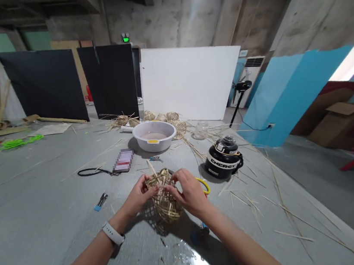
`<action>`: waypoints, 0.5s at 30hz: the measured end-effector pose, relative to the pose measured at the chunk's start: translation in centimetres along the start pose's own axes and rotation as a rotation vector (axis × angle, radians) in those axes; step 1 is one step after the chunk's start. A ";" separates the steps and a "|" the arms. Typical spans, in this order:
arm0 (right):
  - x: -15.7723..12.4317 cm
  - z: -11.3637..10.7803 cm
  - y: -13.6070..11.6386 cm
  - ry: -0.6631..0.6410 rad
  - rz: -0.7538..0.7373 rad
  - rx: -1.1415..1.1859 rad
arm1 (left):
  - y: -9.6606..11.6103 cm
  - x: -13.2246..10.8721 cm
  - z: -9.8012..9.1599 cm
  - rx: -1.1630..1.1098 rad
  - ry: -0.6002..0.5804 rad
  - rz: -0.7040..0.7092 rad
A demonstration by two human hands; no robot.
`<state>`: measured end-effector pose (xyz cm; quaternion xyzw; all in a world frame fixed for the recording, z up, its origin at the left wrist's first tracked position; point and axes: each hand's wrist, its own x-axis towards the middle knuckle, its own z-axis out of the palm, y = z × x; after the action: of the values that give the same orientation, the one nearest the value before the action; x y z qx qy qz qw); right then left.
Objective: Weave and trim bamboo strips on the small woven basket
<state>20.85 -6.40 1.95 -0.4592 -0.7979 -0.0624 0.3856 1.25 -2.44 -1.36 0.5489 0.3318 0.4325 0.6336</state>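
A small woven bamboo basket with an open lattice rests on the grey table in front of me. My left hand grips its upper left side, thumb and fingers closed on the strips. On the upper right side, my right hand pinches the weave near the rim, its thumb close to the left thumb. A pale strip end sticks up from the top. Behind my right hand shows the yellow handle of scissors, partly hidden. A small clip with blue lies under my right forearm.
Beyond the basket stand a white basin with water and a black bottle. A phone with a strap and a nail clipper lie to the left. Loose bamboo strips cover the right side; several woven pieces sit behind the basin.
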 end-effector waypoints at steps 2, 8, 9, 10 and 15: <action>0.1 0.1 0.0 0.023 -0.038 0.004 | -0.1 0.0 0.0 0.059 -0.009 0.017; 0.3 -0.1 -0.1 0.065 0.171 0.218 | 0.1 -0.1 -0.2 0.152 0.031 0.119; 0.4 -0.2 0.0 0.048 0.226 0.263 | 0.2 -0.1 -0.2 0.119 0.047 0.113; 0.6 -0.4 0.3 0.041 0.283 0.304 | 0.4 -0.1 -0.3 0.066 0.059 0.087; 0.8 -2.0 3.5 -0.247 0.545 -0.071 | 0.8 0.3 -0.8 -0.194 0.133 -0.056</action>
<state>24.49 -4.79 2.95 -0.6737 -0.6835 0.0719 0.2718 0.49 -1.79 -0.67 0.4457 0.3450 0.4803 0.6721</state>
